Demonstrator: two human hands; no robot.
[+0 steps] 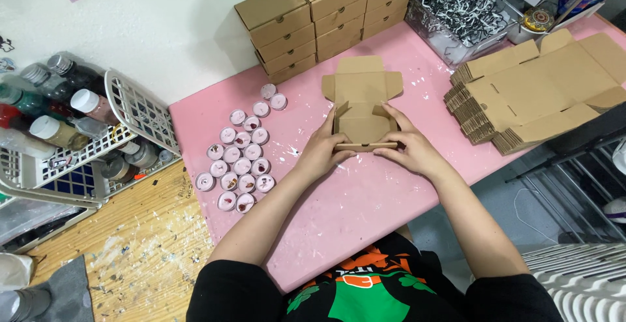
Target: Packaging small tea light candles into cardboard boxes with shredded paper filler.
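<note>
On the pink table (365,211), both the left hand (321,151) and right hand (412,150) pinch the half-folded cardboard box (360,103), its long axis running toward twelve o'clock.

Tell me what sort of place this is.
Probably a small craft workshop where handmade goods get packed. Both hands, left and right, fold a cardboard box on a paint-spattered pink table, beside small round tealight candles, stacked folded boxes and a pile of flat box blanks.
</note>
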